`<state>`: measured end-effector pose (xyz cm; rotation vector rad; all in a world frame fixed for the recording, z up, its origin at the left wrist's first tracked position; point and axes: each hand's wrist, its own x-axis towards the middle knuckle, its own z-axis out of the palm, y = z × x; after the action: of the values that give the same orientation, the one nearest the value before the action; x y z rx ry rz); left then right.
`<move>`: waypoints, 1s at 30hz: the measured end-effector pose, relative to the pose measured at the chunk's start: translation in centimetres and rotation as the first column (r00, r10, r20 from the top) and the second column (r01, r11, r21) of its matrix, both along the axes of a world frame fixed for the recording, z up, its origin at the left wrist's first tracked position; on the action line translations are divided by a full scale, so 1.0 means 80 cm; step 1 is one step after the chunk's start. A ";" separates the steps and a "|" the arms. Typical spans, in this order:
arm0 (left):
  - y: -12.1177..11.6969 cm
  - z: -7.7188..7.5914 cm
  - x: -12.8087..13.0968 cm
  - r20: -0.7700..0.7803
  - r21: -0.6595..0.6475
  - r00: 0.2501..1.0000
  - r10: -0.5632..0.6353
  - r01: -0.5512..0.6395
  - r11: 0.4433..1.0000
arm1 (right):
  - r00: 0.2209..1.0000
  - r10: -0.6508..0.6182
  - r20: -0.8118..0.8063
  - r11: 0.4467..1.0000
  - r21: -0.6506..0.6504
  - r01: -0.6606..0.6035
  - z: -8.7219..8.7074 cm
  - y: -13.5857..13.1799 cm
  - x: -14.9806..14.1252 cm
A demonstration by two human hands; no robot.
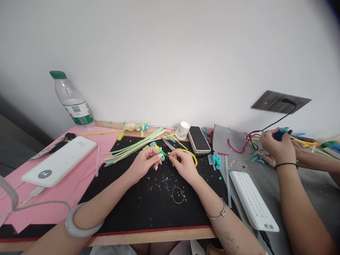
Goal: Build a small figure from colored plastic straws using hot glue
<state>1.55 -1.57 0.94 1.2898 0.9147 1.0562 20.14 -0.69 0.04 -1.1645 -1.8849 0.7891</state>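
Observation:
Over the black mat (132,209), my left hand (146,164) pinches a small green pipe cleaner piece (163,156) between thumb and fingers. My right hand (185,165) is closed in a pinch just to its right, at a tiny dark bit by the green end; what exactly it grips is too small to make out. Behind the hands lie a metal-bladed tool like scissors (168,143) and a yellow pipe cleaner (196,161). To the left of them spreads a bundle of pale green, yellow and white pipe cleaners (124,154).
A paper cup (182,131) and a phone (199,139) stand behind. Left are a white power bank (61,161) on pink paper (82,177) and a plastic bottle (74,102). Right, another person's hands (281,148) hold something dark blue near a white power bank (253,200).

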 end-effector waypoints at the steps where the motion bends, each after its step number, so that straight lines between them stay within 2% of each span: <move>1: 0.001 0.000 0.000 -0.018 0.004 1.000 0.017 -0.017 1.000 | 1.000 0.008 0.019 1.000 0.018 -0.008 0.001 -0.001 0.000; 5: 0.003 -0.005 0.000 -0.077 0.018 0.995 0.067 -0.066 0.998 | 0.998 0.038 0.042 0.997 0.071 -0.041 0.006 -0.006 -0.004; 10: 0.004 -0.008 0.001 -0.107 0.001 0.992 0.064 -0.064 0.998 | 0.999 0.034 0.009 0.998 0.059 -0.034 0.010 -0.010 -0.005; 15: 0.002 -0.004 0.003 -0.023 -0.097 0.997 0.079 -0.080 0.992 | 1.000 -0.029 0.002 0.999 0.044 0.029 0.009 -0.007 -0.003; 20: 0.002 -0.009 0.003 0.054 -0.169 0.992 0.116 -0.105 0.980 | 0.999 -0.043 0.009 0.998 0.049 0.042 0.007 -0.004 -0.003; 24: 0.003 -0.012 0.002 0.070 -0.176 0.990 0.119 -0.106 0.979 | 0.999 -0.038 0.003 0.999 0.035 0.038 0.007 -0.004 -0.003; 30: 0.003 -0.009 0.004 -0.005 -0.126 0.990 0.143 -0.143 0.982 | 1.000 0.014 0.019 1.000 0.028 -0.014 0.006 -0.007 -0.003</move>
<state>1.84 -1.36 0.21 1.1300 1.0671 1.0930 19.88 -1.27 0.53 -1.1464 -1.9156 0.7598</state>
